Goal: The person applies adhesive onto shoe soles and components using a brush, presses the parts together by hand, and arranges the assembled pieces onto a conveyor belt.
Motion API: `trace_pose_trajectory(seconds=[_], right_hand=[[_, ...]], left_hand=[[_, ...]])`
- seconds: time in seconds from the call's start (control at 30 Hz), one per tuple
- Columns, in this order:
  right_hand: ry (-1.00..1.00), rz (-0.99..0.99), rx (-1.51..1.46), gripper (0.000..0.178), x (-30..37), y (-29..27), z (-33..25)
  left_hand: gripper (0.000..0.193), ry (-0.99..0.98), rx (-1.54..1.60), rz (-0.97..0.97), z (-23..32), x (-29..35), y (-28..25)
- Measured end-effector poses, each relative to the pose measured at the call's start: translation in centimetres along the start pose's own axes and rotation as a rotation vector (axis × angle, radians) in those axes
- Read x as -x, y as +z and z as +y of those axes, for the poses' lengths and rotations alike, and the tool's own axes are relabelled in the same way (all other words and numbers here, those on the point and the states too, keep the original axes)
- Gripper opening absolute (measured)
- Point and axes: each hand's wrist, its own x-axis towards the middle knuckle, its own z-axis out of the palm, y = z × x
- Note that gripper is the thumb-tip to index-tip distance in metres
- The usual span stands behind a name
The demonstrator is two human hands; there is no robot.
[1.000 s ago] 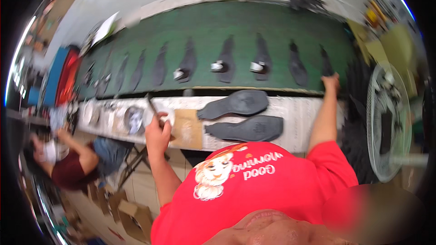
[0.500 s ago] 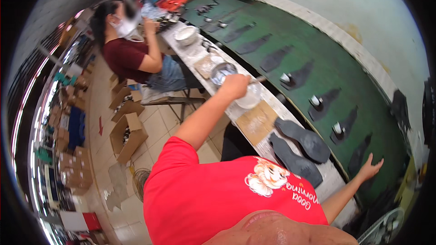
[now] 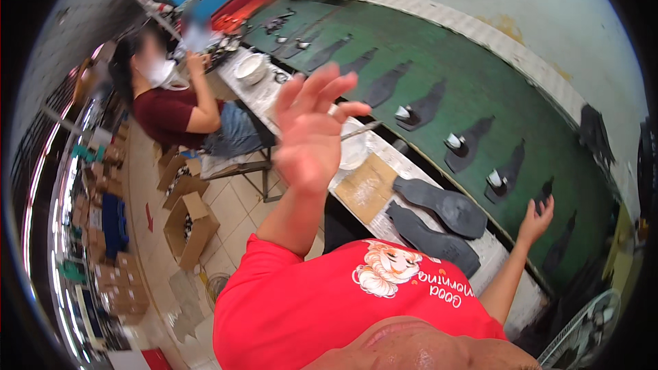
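Observation:
My left hand [image 3: 312,123] is raised over the white work ledge with its fingers spread, holding nothing. Behind it, a thin stick-like handle [image 3: 362,129] lies by a white bowl [image 3: 354,154], partly covered by the hand. My right hand [image 3: 537,223] reaches over the green belt [image 3: 473,82]. Its thumb and fingers are around a dark sole-shaped piece [image 3: 544,193], which stands up between them. Another dark piece [image 3: 562,241] lies on the belt beside that hand. Two grey shoe soles [image 3: 444,207] rest on the ledge in front of me.
More dark pieces [image 3: 469,145] lie in a row along the belt, some bearing small white cups or wads. A brown board [image 3: 369,188] and another white bowl [image 3: 251,68] are on the ledge. A masked co-worker [image 3: 168,113] sits at left, near open cardboard boxes [image 3: 190,229].
My left hand has let go of the handle and lifted with its fingers spread. My right hand has moved up and closed on a dark piece. The view has shifted slightly.

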Motion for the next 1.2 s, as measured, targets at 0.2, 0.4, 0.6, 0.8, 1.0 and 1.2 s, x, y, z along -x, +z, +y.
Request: trace_pose_trajectory(seconds=[0.2, 0.4, 0.6, 0.8, 1.0, 1.2], right_hand=[[0.045, -0.088, -0.099, 0.054, 0.5, 1.2, -0.1], [0.086, -0.127, -0.098, 0.055, 0.1, 0.8, -0.8], [0.085, -0.104, -0.087, 0.054, 0.4, 0.4, 0.7], [0.094, -0.124, -0.059, 0.055, 0.2, 0.4, 0.2], [0.098, -0.129, -0.066, 0.057, 0.3, 0.7, 0.9], [0.118, -0.128, -0.039, 0.057, 0.2, 0.4, 0.9]], left_hand=[[0.043, -0.182, 0.738, -0.725, 4.3, -4.1, 6.5], [0.048, -0.318, 1.126, -1.163, 5.6, -7.7, 12.4], [0.055, -0.278, 1.137, -1.137, 4.0, -7.3, 12.6], [0.055, -0.244, 1.055, -1.211, 5.2, -8.5, 12.4], [0.055, -0.284, 1.024, -1.223, 5.7, -8.2, 11.5], [0.054, -0.369, 1.039, -1.204, 5.8, -8.1, 11.0]])
